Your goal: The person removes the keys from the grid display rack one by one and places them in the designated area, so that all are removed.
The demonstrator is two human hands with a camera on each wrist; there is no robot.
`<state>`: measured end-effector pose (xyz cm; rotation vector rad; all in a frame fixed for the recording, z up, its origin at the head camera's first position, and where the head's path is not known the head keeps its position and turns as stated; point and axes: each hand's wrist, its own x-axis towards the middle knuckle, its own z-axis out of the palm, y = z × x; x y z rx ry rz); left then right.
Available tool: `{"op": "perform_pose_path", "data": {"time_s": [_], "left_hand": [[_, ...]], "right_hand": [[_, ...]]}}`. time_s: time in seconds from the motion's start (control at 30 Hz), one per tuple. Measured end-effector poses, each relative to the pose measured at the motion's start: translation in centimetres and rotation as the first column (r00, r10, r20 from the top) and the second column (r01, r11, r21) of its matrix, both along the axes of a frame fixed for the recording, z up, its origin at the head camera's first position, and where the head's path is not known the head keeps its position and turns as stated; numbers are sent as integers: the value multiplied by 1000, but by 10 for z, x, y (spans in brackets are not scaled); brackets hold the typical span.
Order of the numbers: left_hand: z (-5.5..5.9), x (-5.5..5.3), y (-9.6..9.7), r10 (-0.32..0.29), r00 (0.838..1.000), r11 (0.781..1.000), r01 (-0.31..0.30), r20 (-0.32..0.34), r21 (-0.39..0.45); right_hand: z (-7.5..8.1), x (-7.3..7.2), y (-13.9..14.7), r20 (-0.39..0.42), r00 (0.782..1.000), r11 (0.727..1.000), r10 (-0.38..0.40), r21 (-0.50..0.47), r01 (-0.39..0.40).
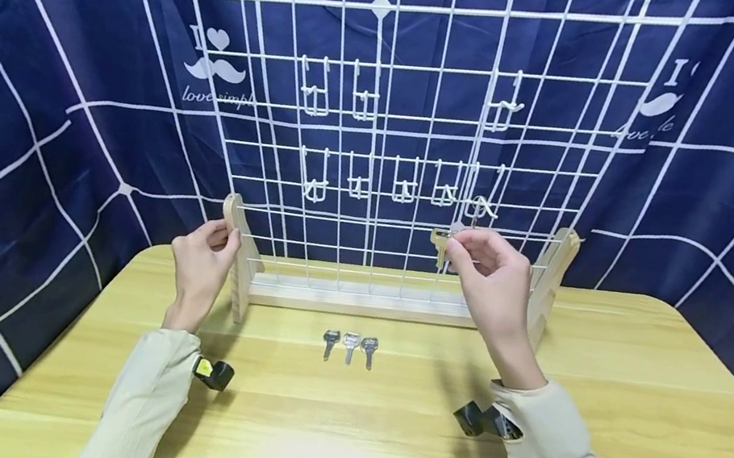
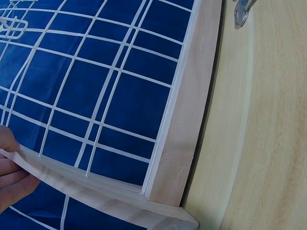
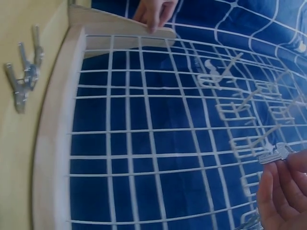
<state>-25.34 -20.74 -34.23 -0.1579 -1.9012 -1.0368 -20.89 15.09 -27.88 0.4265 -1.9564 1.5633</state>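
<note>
Head: right hand (image 1: 491, 284) pinches flat metal key (image 1: 440, 248) (brassy here, silvery in right wrist view), before lower right of white wire grid (image 1: 432, 119). Key just left of that hand, toothed blade down, long axis near vertical, well apart from left hand (image 1: 204, 266), which grips wooden upright (image 1: 244, 273) at grid's lower left corner. Three loose keys (image 1: 349, 347) before base bar (image 1: 361, 305), blades toward near edge of table (image 1: 279, 394). Left wrist: thumb and fingers (image 2: 17, 189) hold upright's grained wood. Right wrist: key pinched, blade toward base bar.
</note>
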Motion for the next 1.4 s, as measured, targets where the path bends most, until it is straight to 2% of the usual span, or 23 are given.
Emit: {"op": "perform_pose_path", "data": {"time_s": [0.2, 0.6, 0.77, 1.17, 1.4], "left_hand": [[-1, 0, -1, 3, 1000, 1000, -3, 5, 5], [0, 1, 2, -5, 1000, 1000, 4, 13, 16], [0, 1, 1, -4, 1000, 1000, 4, 12, 11], [-1, 1, 0, -4, 1000, 1000, 4, -4, 1], [0, 0, 0, -1, 1000, 1000, 1, -1, -4]], "right_hand": [[-8, 0, 3, 57, 997, 999, 43, -4, -43], [-19, -3, 6, 104, 992, 997, 75, -24, -73], [-23, -3, 8, 150, 985, 996, 90, -27, -87], [-42, -8, 10, 285, 943, 985, 171, -55, -162], [-50, -10, 14, 373, 911, 985, 173, -44, -169]]}}
